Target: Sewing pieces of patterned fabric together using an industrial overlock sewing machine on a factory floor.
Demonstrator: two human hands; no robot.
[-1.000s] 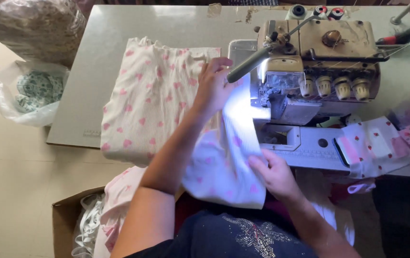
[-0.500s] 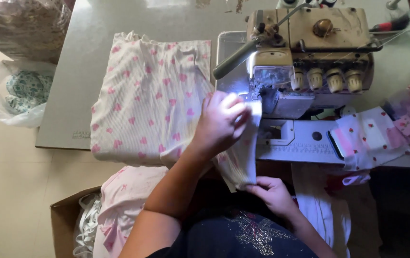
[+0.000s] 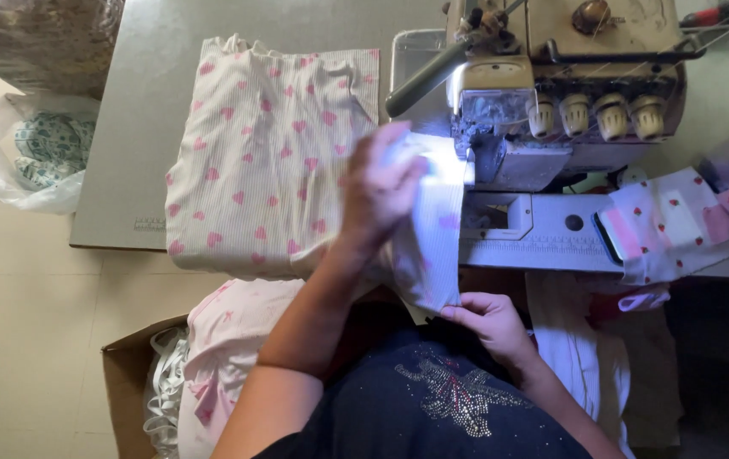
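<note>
Left hand (image 3: 377, 183) (motion-blurred) grips upper end of white fabric piece (image 3: 432, 246), held at overlock machine (image 3: 551, 102). Right hand (image 3: 488, 323) pinches its lower corner. Stitching looks not yet begun; pink-heart stack (image 3: 262, 161) on surface (image 3: 139, 127).

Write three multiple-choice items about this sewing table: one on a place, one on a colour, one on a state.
1. Where is the stack of heart-print cloth?
A. left of the sewing machine
B. on the floor
C. on top of the machine

2. What colour are the hearts on that stack?
A. blue
B. pink
C. green

3. What is the right hand doing?
A. resting flat on the table
B. pinching the lower corner of the white cloth piece
C. turning a machine knob

Answers: 1 A, the stack lies on the table left of the machine. 2 B, pink hearts on pale cloth. 3 B, its fingers grip the bottom corner while the left hand holds the piece higher up.
</note>
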